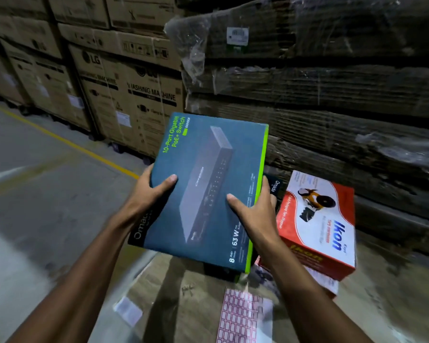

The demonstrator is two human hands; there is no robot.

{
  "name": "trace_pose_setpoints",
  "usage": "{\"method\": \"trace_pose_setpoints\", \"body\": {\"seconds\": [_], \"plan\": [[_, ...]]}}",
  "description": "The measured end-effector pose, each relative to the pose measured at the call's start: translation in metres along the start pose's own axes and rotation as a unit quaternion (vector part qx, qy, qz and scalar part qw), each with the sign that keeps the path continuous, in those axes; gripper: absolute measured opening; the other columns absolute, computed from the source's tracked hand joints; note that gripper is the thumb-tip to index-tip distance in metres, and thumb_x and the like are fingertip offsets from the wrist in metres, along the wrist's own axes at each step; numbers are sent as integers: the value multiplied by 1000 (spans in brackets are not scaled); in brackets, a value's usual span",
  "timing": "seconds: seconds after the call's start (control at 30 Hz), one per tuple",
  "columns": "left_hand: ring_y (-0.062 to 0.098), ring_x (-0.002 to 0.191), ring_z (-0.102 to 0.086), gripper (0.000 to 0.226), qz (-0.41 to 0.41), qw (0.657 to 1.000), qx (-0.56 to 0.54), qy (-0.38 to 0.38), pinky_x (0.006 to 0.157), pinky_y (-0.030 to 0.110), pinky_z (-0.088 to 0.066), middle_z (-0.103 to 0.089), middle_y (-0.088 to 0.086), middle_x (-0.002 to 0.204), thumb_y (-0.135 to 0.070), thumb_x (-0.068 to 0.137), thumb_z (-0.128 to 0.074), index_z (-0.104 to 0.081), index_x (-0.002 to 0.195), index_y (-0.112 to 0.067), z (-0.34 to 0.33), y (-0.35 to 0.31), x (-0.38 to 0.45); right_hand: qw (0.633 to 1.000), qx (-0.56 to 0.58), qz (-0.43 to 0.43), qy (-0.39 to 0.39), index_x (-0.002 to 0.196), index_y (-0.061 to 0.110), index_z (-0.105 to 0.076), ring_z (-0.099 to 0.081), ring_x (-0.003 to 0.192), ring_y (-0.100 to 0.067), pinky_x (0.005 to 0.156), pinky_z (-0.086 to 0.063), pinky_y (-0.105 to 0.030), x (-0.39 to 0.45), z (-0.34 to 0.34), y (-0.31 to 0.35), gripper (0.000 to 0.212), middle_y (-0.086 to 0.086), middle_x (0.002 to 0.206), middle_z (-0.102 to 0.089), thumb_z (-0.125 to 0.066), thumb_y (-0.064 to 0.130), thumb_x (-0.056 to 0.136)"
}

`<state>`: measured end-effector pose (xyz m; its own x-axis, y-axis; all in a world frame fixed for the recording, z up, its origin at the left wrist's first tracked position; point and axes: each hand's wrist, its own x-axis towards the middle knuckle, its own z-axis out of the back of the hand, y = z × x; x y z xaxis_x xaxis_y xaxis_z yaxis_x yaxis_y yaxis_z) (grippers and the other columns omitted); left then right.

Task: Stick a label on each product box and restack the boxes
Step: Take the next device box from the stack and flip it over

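Both hands hold 1 blue-grey switch box up in front of the person, its printed face toward the camera and its green edge on the right side. The left hand takes the box's left edge, thumb lying across the printed face and fingers curled behind it. The right hand takes the green right edge in the same way, thumb on the face and fingers wrapped round the back. So each grip is clamped on the box, 1 per side, with the box between them.

Just right of the right hand's grip sits a red and white Ikon box, resting on another flat item whose kind cannot be told. Below the grips, near the bottom of the view, lies a sheet of red-bordered labels on a brown cardboard surface. A dark box marked Omada shows just behind the right hand.

Beyond the held box stand stacked washing machine cartons to the left and plastic-wrapped flat cardboard to the right. A yellow line crosses the concrete floor on the left.
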<state>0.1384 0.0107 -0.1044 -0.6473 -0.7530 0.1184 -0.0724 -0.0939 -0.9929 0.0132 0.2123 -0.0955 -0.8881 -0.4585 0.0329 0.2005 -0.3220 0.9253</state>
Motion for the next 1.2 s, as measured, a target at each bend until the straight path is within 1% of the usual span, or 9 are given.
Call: {"method": "trace_pose_setpoints", "body": {"seconds": [0.13, 0.2, 0.4, 0.5, 0.6, 0.73, 0.83, 0.9, 1.2], "plan": [[16, 119, -59, 83, -41, 997, 63, 23, 99, 41, -48, -59, -2, 134, -51, 72, -74, -37, 144, -32, 1, 1, -51, 996, -16, 88, -7, 152, 47, 2, -28, 111, 12, 97, -23, -6, -55, 34, -6, 105, 16, 134, -19, -76, 37, 83], [10, 126, -52, 93, -55, 995, 79, 25, 104, 30, -44, -48, -4, 144, -55, 70, -68, -26, 149, -32, -7, 6, -80, 993, -28, 113, -30, 149, 55, 1, -28, 115, 15, 100, -25, -10, -80, 50, -18, 104, 15, 145, -22, -76, 41, 81], [-24, 115, -43, 80, -75, 989, 104, 68, 94, 2, -36, -37, -57, 121, -67, 70, -61, -10, 131, -73, -45, 18, -159, 986, -65, 130, -82, 141, 67, -3, -35, 117, 19, 101, -33, -19, -141, 101, -69, 98, 21, 140, -26, -75, 50, 77], [-19, 119, -44, 85, -82, 987, 113, 80, 95, 6, -38, -38, -46, 129, -59, 75, -62, -8, 142, -62, -71, 24, -193, 986, -60, 112, -104, 139, 70, -3, -35, 114, 26, 89, -28, 4, -167, 129, -91, 97, 10, 134, -32, -71, 48, 74], [-29, 104, -45, 90, -76, 988, 111, 73, 84, -1, -38, -40, -37, 124, -36, 82, -71, -11, 148, -42, -100, 28, -222, 985, -65, 105, -120, 137, 72, -1, -33, 114, 28, 88, -29, 2, -190, 156, -109, 97, 10, 132, -31, -70, 55, 71], [-24, 104, -49, 91, -60, 987, 125, 79, 91, 16, -42, -42, -40, 122, -56, 73, -63, -11, 147, -53, -131, 30, -259, 984, -61, 99, -134, 137, 72, -1, -39, 113, 18, 91, -34, -11, -218, 192, -133, 92, 10, 135, -31, -62, 64, 68], [0, 111, -56, 89, -58, 983, 144, 94, 94, 22, -42, -47, -26, 128, -57, 73, -63, -10, 145, -56, -160, 33, -288, 982, -66, 86, -152, 139, 70, -2, -36, 116, 23, 88, -33, 1, -241, 224, -155, 93, 8, 135, -33, -63, 62, 70], [-1, 115, -54, 85, -60, 982, 145, 106, 95, 16, -41, -47, -19, 135, -59, 72, -62, -10, 140, -63, -181, 35, -310, 982, -64, 74, -159, 141, 68, -5, -33, 117, 26, 88, -31, 5, -258, 248, -170, 95, 8, 136, -34, -69, 56, 71], [-24, 110, -45, 82, -12, 971, 174, 164, 93, 6, -37, -33, -59, 119, -67, 70, -56, -11, 138, -63, -261, 55, -392, 984, -69, 12, -165, 144, 46, -16, -23, 115, 34, 94, -27, -3, -319, 330, -238, 92, 10, 136, -33, -79, 39, 77]]}}
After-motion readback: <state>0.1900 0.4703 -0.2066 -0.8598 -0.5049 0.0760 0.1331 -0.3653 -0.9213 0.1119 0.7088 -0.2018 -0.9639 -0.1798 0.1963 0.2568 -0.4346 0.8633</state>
